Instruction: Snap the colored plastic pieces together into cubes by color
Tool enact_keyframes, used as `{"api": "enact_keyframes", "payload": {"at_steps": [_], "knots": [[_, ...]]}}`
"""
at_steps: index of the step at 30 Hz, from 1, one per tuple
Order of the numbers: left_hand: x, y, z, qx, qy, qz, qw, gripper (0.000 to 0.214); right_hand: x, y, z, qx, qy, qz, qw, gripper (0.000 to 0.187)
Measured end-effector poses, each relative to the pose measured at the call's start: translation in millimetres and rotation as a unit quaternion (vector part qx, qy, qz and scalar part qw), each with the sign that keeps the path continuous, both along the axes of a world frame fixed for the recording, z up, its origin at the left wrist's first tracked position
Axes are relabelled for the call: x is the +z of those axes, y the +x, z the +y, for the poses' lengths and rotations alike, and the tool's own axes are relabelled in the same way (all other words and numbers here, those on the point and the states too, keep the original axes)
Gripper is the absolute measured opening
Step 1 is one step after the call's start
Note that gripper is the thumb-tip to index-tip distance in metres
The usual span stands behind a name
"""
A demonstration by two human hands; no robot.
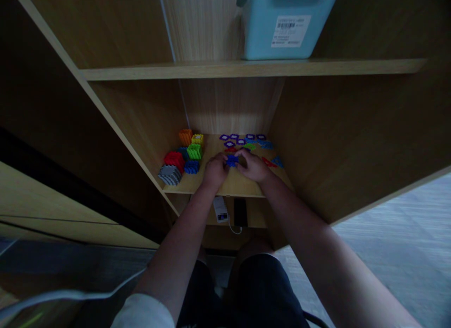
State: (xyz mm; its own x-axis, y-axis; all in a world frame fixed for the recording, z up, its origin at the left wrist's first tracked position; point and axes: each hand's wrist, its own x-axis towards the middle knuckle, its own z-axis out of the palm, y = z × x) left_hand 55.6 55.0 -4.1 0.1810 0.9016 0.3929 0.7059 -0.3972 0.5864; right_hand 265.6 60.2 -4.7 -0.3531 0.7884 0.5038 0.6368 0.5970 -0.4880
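Between my two hands is a blue toy building piece [231, 160], above the middle of a wooden shelf. My left hand [215, 170] grips its left side with closed fingers. From the right, the thumb and fingers of my right hand [252, 165] curl around its other side. Left of my hands stand stacks of toy pieces: grey [170, 175], red [175, 160], blue [191, 167], green [194, 151], yellow [198, 139] and orange [185, 136]. Beyond the hands lie several flat purple-framed pieces [229, 144] and a green one [250, 145].
Red [269, 162] and blue triangular pieces [277, 161] lie at the right. A light-blue bin [282, 27] sits on the upper shelf [211, 71]. Below are a white device [220, 208] with a cable and a black flat object [240, 212]. Side panels [338, 140] enclose the shelf.
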Motion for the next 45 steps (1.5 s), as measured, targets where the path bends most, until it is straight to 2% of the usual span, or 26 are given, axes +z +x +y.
{"api": "enact_keyframes", "payload": {"at_steps": [10,20,33,45], "knots": [[2.4,0.3,-1.8,0.008,-0.006,0.001,1.0,0.03,-0.4,-1.2,0.0,-0.01,-0.006,-0.005,1.0,0.038],[-1.9,-0.2,1.1,0.007,0.0,-0.001,1.0,0.029,-9.1,0.8,6.5,-0.02,-0.002,-0.008,1.0,0.042],[1.5,-1.1,0.7,-0.005,-0.014,-0.01,1.0,0.029,-6.8,-0.6,5.4,-0.023,-0.01,-0.008,1.0,0.041],[-3.7,-2.5,4.2,-0.013,-0.006,-0.044,0.999,0.03,-6.3,-0.3,5.4,-0.026,-0.013,-0.008,1.0,0.04]]}}
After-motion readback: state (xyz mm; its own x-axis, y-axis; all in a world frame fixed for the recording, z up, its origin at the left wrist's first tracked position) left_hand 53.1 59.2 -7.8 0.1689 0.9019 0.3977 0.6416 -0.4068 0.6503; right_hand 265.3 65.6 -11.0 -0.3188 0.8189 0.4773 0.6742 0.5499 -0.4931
